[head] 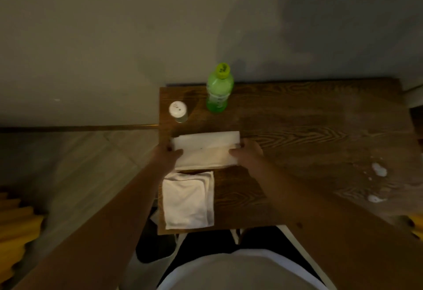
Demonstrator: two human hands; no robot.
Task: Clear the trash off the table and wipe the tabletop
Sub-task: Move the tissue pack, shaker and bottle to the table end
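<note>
On the dark wooden table [297,129] I hold a white paper sheet [206,149], folded lengthwise, near the table's left side. My left hand [168,152] grips its left end and my right hand [246,152] grips its right end. A folded white cloth [187,200] lies flat just below the sheet at the table's front left corner. White blobs of spilled foam or crumpled bits [378,170] sit on the right part of the tabletop, with a smaller one [374,198] nearer the front edge.
A green plastic bottle with a yellow-green cap [218,90] stands upright at the back of the table. A small clear jar with a white lid [178,111] stands at the back left corner. A grey wall runs behind; tiled floor lies to the left.
</note>
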